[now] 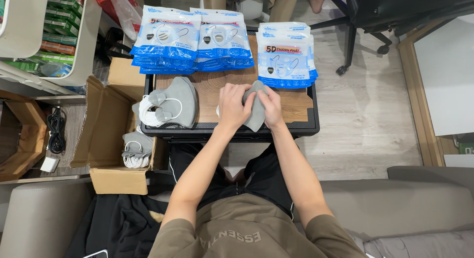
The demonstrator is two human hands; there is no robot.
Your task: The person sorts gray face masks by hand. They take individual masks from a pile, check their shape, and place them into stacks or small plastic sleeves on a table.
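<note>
Both my hands meet over a small wooden table [296,102] with a black rim. My left hand [232,106] and my right hand [270,107] together grip a stack of grey face masks [255,115], pressing it between the fingers. A second pile of grey masks with white ear loops [170,106] lies at the table's left end. Blue-and-white mask packets lie along the far edge: a fanned pile [190,41] on the left and a smaller stack [285,55] on the right.
An open cardboard box [111,134] left of the table holds more grey masks [137,147]. A white shelf unit with green boxes [59,36] stands at far left. A black office chair base [360,36] is at top right. I sit on a grey sofa [395,208].
</note>
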